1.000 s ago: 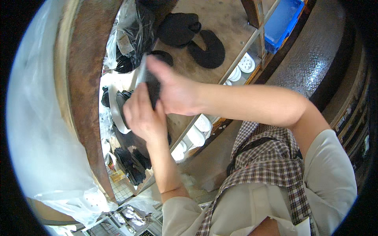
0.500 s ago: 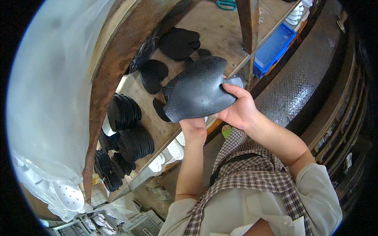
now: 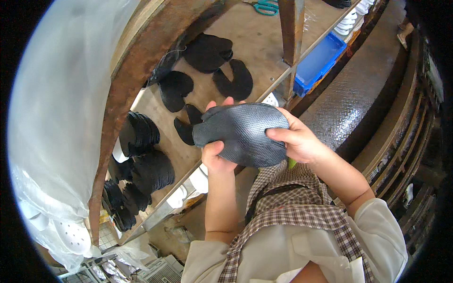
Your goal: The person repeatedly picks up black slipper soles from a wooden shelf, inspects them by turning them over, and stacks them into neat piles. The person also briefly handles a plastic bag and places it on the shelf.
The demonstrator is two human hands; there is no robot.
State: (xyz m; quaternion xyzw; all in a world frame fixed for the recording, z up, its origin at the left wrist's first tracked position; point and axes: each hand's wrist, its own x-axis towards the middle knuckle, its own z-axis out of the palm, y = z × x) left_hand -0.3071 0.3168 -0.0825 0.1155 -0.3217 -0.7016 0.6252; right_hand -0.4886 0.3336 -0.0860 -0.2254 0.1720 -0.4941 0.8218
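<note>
Between my two hands is a curved black shoe upper piece [image 3: 250, 129] with a fine textured, shiny face turned up. My left hand [image 3: 218, 153] grips its left end, thumb on top and fingertips showing behind the far edge. My right hand [image 3: 302, 141] pinches the right end, thumb pressed on the face and fingers beneath. Beyond them on the wooden bench [image 3: 269, 52] lie a U-shaped black piece [image 3: 239, 81], a pile of black pieces [image 3: 205, 52] and a notched black piece [image 3: 174, 89]. A curved black piece [image 3: 185, 132] lies near my left fingers. Whether I hold one layer or several, I cannot tell.
Stacks of black pieces [image 3: 153, 172] stand at the bench's left. Teal scissors [image 3: 267, 6] lie at the far edge. A rusty post [image 3: 291, 30] and a large beam [image 3: 134, 61] rise close by. A blue tray [image 3: 321, 63] and white shoes [image 3: 200, 179] sit below the bench edge.
The black upper piece has come down toward me and turned. My left hand has shifted from underneath to its left end, thumb now on top. The U-shaped piece on the bench is now uncovered.
</note>
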